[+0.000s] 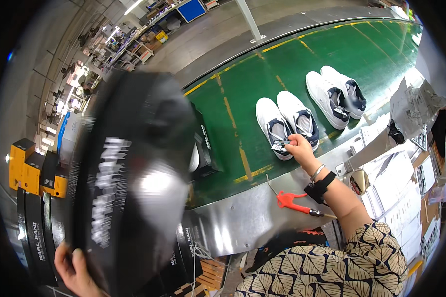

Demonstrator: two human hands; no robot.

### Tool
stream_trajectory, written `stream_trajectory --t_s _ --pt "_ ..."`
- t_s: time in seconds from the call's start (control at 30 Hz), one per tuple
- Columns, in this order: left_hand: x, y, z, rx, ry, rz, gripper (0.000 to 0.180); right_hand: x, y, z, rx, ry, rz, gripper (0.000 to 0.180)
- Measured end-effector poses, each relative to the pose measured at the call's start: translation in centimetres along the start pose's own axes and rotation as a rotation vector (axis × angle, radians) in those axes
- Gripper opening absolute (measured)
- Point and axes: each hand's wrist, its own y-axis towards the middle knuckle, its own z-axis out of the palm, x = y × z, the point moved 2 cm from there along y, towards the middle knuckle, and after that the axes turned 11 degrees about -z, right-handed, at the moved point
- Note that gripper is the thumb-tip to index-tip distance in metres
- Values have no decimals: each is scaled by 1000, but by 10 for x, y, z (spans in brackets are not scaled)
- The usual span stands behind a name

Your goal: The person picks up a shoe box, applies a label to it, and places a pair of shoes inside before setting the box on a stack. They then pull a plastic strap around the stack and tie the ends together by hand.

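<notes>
My left hand (78, 271) grips the lower edge of a big black shoebox (153, 116), which is tilted and smeared by motion. Whether it is the whole box or only its lid, I cannot tell. My right hand (302, 152) pinches a small printed tag (280, 145) at the heel of a white sneaker (270, 119) with a dark collar. Its mate (290, 106) stands right beside it on the green conveyor belt (262, 69). Farther right on the belt is a second pair of white sneakers (318, 91).
Behind the held box, another black box (206, 148) sits on the belt, partly hidden. A red air gun (292, 202) lies on the metal edge (233, 227). Papers (394, 190) cover the right side. Black boxes (32, 232) and yellow-and-black boxes (26, 168) stand at left.
</notes>
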Motion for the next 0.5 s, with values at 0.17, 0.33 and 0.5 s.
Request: stream_trajectory --t_s 0.17,0.33,0.5 --pt "-52 -21 102 508 239 -139 31 32 0 11 -39 -201 -343 22" --pt "-27 -40 174 731 385 127 26 93 -10 23 80 58 -380 24" --pt "-13 -49 200 894 122 134 41 153 -26 20 268 529 -178 23"
